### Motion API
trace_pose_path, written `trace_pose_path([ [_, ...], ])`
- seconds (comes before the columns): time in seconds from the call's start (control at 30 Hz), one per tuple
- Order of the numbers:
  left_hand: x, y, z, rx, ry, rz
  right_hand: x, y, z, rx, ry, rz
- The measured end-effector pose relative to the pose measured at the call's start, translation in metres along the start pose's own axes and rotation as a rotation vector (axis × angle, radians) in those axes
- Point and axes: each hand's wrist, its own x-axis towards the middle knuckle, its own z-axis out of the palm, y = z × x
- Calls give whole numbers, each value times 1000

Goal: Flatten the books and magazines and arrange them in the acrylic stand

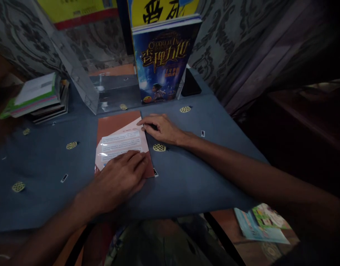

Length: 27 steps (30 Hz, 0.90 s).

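A thin book [121, 142] with a red-brown cover and a pale, slanted text panel lies closed on the blue tablecloth. My left hand [125, 168] rests flat over its lower right part, palm down, fingers stretched out and slightly bent. At the book's upper right edge is my right hand [160, 127]. Its thumb and index fingertip are close together on that edge, while the other fingers curl under and are partly hidden. Glare covers part of the text panel.
A clear acrylic book stand [87, 88] holds upright books, with a dark blue book [163, 62] in front. Behind it lies a black phone [190, 84]. A stack of books [42, 96] sits at left. Below the table's right edge are booklets [261, 223].
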Motion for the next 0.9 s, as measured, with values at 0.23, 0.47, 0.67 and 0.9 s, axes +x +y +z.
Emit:
trace_pose_path([
  [0.23,-9,1,15,67,125,42,-11,-11,0,36,-7,-59],
  [0.47,-6,-2,17,117,41,46,-23,-25,-3,122,-41,4],
  [0.67,1,-5,12,-49,180,-3,-40,-38,-9,189,-69,-31],
  [0.9,0,-3,8,-121,205,-40,-50,-46,-14,189,-126,-49],
])
